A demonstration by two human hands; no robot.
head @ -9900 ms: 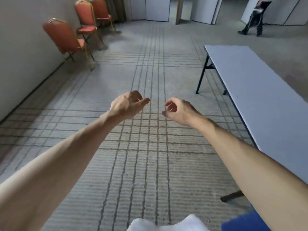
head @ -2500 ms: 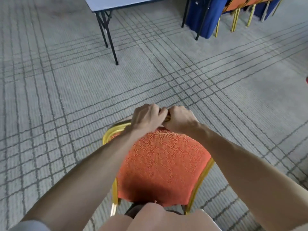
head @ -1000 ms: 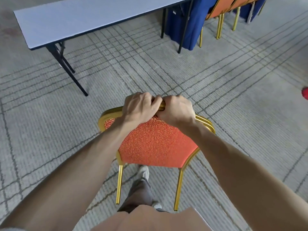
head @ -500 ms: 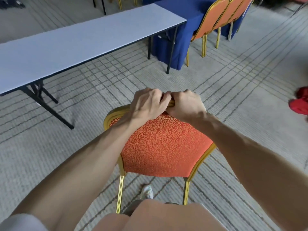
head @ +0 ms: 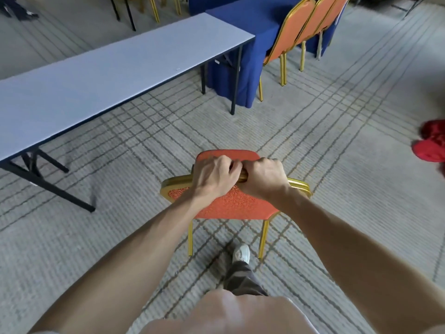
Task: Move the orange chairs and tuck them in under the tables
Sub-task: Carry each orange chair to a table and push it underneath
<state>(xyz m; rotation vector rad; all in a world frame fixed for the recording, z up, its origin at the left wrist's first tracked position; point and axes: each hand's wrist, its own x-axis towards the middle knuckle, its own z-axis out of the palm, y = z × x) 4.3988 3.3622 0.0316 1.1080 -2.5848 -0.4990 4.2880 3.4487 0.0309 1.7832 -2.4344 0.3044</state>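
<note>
An orange chair [head: 231,204] with a gold frame stands in front of me on the carpet, its back toward me. My left hand [head: 213,175] and my right hand [head: 262,178] grip the top rail of its backrest side by side, knuckles touching. A long pale blue folding table [head: 115,66] on black legs runs across the upper left, ahead of the chair. Two more orange chairs [head: 296,32] stand tucked against a table with a dark blue cloth [head: 243,25] at the top right.
A red bundle [head: 431,143] lies on the carpet at the right edge. My shoe [head: 242,253] is behind the chair's rear legs. Someone's feet [head: 16,10] show at the top left. Grey lined carpet lies between the chair and the table.
Ten seconds ago my hands held nothing. They have since gripped the chair's backrest. Over the last second the chair has come closer to the long table and sits lower, its seat showing.
</note>
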